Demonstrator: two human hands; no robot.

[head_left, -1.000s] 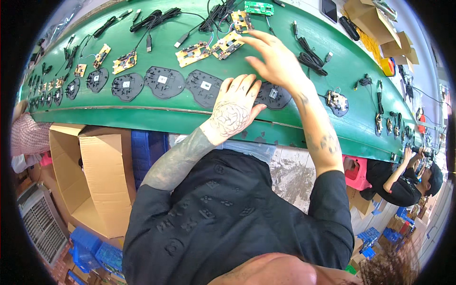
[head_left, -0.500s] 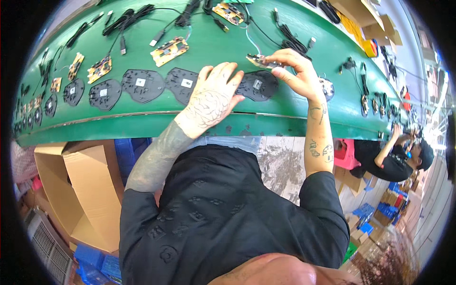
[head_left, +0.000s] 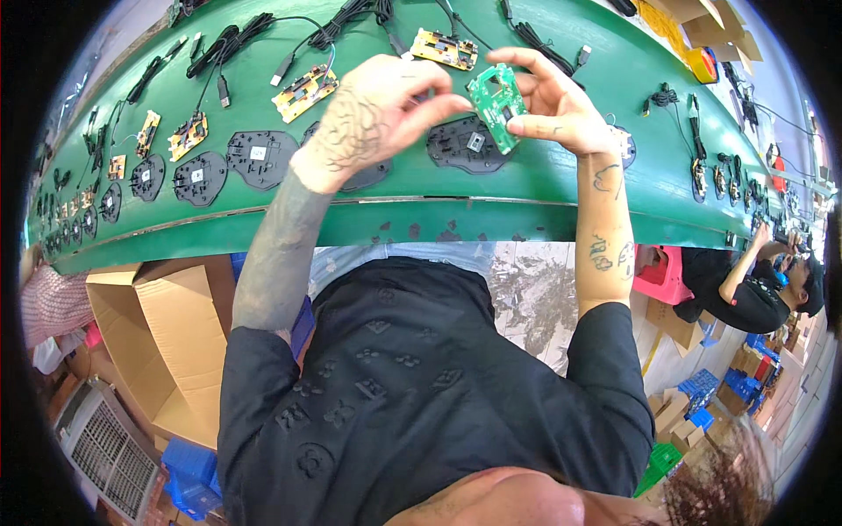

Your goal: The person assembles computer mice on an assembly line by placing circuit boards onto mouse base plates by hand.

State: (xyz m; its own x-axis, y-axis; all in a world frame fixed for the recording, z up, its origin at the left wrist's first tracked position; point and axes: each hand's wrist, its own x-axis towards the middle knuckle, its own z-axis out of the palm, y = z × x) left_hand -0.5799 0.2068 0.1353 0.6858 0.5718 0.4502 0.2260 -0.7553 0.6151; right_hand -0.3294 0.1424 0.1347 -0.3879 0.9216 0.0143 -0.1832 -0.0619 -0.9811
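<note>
A green circuit board (head_left: 493, 103) is tilted above the table, its edge between the thumb and fingers of my right hand (head_left: 561, 110). My left hand (head_left: 373, 105) is raised just to the left of it, thumb stretched toward the board's edge; whether it touches I cannot tell. Its thumb and fingers are apart, the fingers partly hidden and blurred. Below the board lies a rounded black plastic plate (head_left: 452, 149) with a small pale square. Another black plate (head_left: 367, 178) is partly covered by my left hand and wrist.
More black plates (head_left: 262, 159) lie in a row along the green table (head_left: 351, 215). Behind them are yellowish circuit boards (head_left: 305, 93) with bundled black cables (head_left: 230, 44). An open cardboard box (head_left: 180, 351) stands below left. Another person (head_left: 745, 276) works at far right.
My right hand has lifted the board and turned its green face into view. My left hand has risen from the black plates and moved up and left, beside the board.
</note>
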